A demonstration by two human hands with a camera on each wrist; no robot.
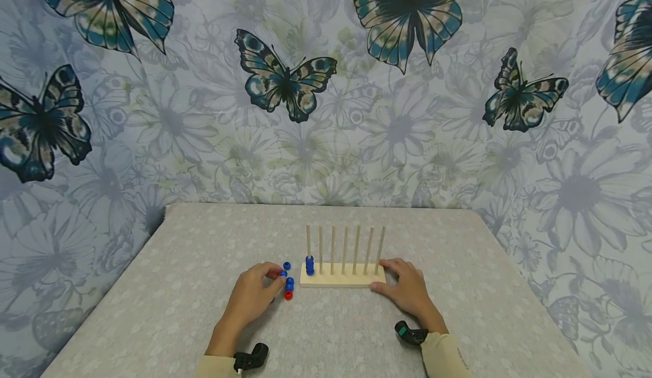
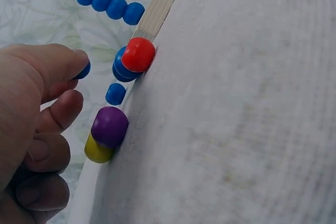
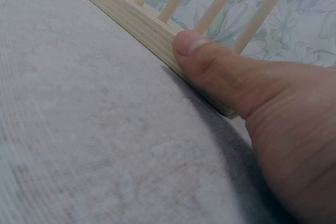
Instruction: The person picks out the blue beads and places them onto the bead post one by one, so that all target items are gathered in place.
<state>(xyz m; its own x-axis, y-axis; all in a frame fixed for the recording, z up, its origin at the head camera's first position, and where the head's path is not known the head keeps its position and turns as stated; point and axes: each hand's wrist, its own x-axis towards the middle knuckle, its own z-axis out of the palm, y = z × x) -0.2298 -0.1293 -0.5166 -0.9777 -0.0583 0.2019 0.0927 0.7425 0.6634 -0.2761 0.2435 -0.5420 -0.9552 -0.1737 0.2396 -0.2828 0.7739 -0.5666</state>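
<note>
My left hand pinches a blue bead between thumb and fingertips, just above the table and left of the peg stand. Several blue beads are stacked on the leftmost peg of the wooden peg stand. Its other pegs are bare. With thumb in front and fingers behind, my right hand grips the right end of the base. Close by the left hand lie a red bead, loose blue beads, a purple bead and a yellow bead.
A pale patterned cloth covers the table. Behind it hangs a floral backdrop printed with butterflies. Each wrist wears a black device.
</note>
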